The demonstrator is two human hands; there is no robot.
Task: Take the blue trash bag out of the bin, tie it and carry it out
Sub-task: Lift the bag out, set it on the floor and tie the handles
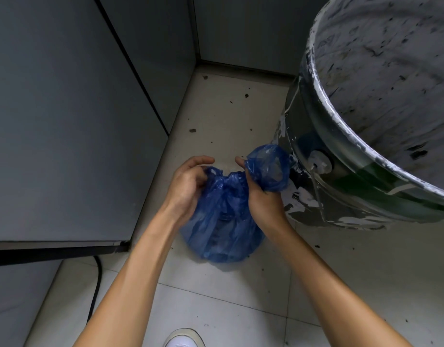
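Observation:
The blue trash bag (223, 221) sits full on the tiled floor, outside the bin. Its top is gathered into two ends. My left hand (187, 186) grips the left end at the bag's neck. My right hand (259, 194) grips the right end, a loose loop of blue plastic that billows up toward the bin. The bin (341, 156) is a large paint-smeared bucket at the right, empty inside, with a wire handle hanging on its side.
Grey cabinet panels (65, 121) wall off the left and back. A black cable (97, 289) runs along the floor at lower left. My white shoe (184, 339) shows at the bottom edge. Pale tiles (228, 304) with dark specks lie under the bag.

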